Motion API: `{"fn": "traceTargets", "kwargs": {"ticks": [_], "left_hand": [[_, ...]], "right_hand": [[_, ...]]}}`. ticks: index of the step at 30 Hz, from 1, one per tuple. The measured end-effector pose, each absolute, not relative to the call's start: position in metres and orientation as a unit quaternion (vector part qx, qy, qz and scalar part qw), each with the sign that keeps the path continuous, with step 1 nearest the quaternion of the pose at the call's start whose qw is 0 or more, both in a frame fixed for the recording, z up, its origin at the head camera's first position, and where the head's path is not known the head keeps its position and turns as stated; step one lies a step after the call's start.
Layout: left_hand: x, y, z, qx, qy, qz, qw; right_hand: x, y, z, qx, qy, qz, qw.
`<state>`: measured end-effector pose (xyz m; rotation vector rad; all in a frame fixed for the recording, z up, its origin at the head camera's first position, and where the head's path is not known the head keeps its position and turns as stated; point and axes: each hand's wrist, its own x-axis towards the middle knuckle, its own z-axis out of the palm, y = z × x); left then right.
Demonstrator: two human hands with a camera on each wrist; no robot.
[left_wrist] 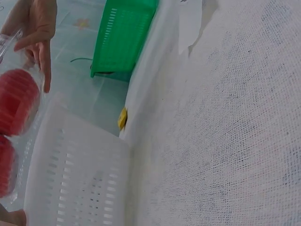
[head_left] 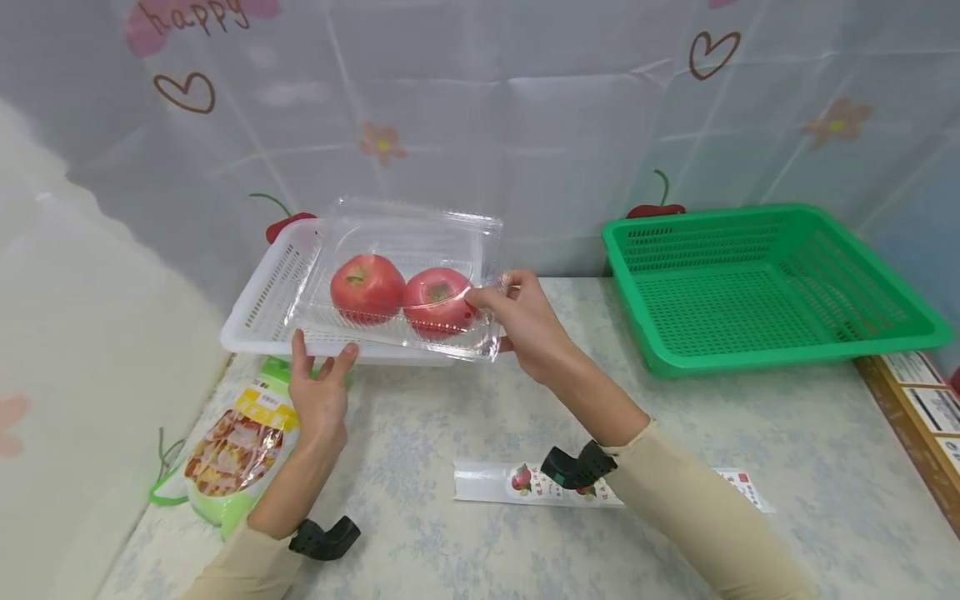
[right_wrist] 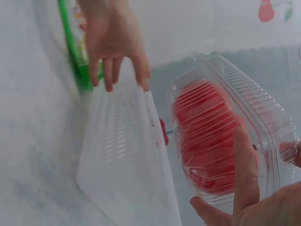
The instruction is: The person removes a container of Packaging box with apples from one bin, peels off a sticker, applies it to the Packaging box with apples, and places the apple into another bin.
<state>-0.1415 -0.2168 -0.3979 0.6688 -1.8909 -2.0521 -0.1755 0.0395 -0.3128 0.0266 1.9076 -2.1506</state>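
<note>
My right hand (head_left: 536, 329) grips the right end of a clear plastic clamshell box (head_left: 411, 237), thumb on top and fingers underneath. Inside the box, two red apples (head_left: 367, 288) sit side by side. The box is tilted and held up over a white slotted basket (head_left: 258, 293), as the right wrist view also shows. At the basket's front rim, below the box's left end, is my left hand (head_left: 318, 400), its fingers extended upward and apart. The right wrist view shows these left fingers (right_wrist: 109, 75) overlapping the basket's end, with nothing in them.
To the right stands a green slotted basket (head_left: 750, 287). A green-trimmed printed bag (head_left: 243, 450) lies beside my left forearm. A strip of apple-printed labels (head_left: 487, 483) lies under my right forearm. Printed cards (head_left: 930, 408) line the table's right edge; a patterned curtain (head_left: 525, 150) hangs behind.
</note>
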Motion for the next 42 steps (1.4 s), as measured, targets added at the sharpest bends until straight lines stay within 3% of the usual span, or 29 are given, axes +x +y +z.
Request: {"fn": "traceTargets", "kwargs": {"ticks": [6, 23, 32, 42], "left_hand": [[-0.141, -0.216, -0.399, 0.219, -0.645, -0.72, 0.131], [-0.136, -0.219, -0.397, 0.236, -0.682, -0.683, 0.116], [-0.136, -0.217, -0.398, 0.222, -0.68, -0.686, 0.133], [-0.137, -0.217, -0.401, 0.215, -0.681, -0.686, 0.137]], "right_hand": [[-0.148, 0.072, -0.32, 0.017, 0.67, -0.732, 0.122], [-0.081, 0.162, -0.324, 0.043, 0.657, -0.734, 0.17], [-0.062, 0.198, -0.345, 0.051, 0.673, -0.714, 0.185], [-0.052, 0.202, -0.365, 0.079, 0.66, -0.723, 0.188]]}}
